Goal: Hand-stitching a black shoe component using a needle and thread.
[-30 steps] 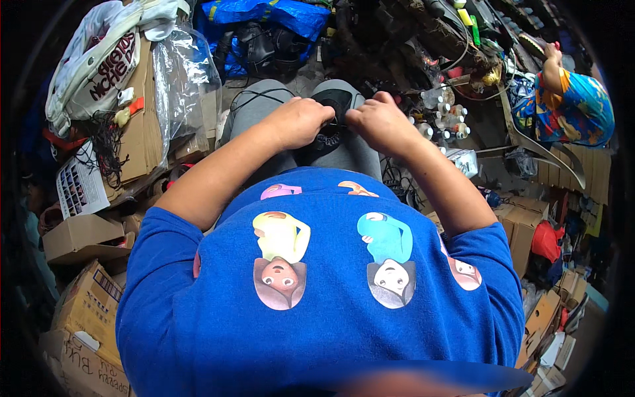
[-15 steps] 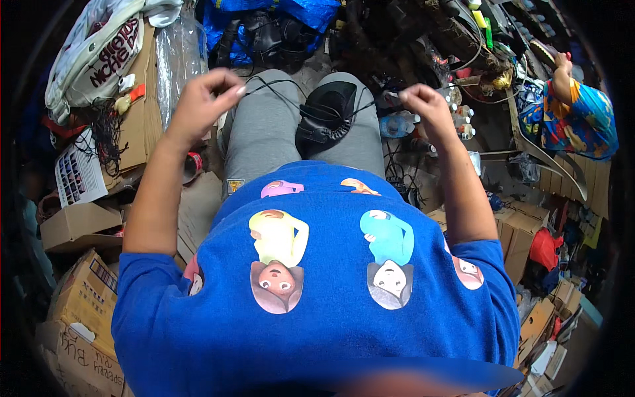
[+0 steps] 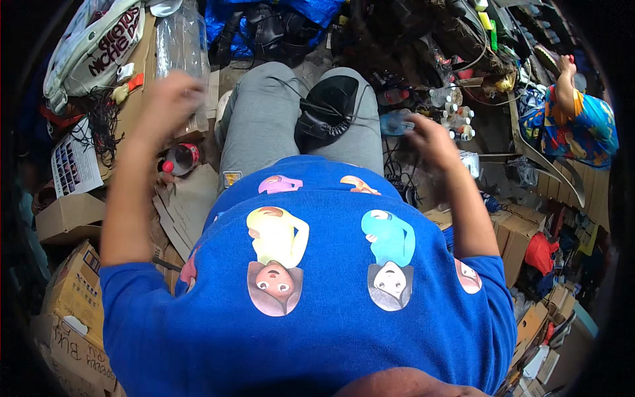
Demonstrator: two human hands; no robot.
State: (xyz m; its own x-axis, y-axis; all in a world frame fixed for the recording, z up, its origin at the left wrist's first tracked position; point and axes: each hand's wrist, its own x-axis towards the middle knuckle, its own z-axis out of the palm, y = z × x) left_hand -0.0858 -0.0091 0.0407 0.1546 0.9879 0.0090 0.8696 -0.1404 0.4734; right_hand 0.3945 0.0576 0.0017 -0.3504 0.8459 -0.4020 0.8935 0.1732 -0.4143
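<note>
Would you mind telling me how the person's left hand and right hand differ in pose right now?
The left hand is raised far out to the left, over a cardboard box and a clear plastic bag; the right hand is out to the right, near small bottles. The left hand is more motion-blurred than the right. Both are apart from the black device on the lap, and thin cords run from it towards each.

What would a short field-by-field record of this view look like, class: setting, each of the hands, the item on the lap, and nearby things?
Setting: seated person in grey trousers, cluttered floor
Left hand: raised, blurred, spread out to the left; grip unclear
Right hand: raised to the right, blurred; grip unclear
Lap: black rounded device with thin cords
Left side: brown cardboard boxes, red-capped can, clear plastic bag
Right side: small white-capped bottles, another person in a colourful shirt
</note>
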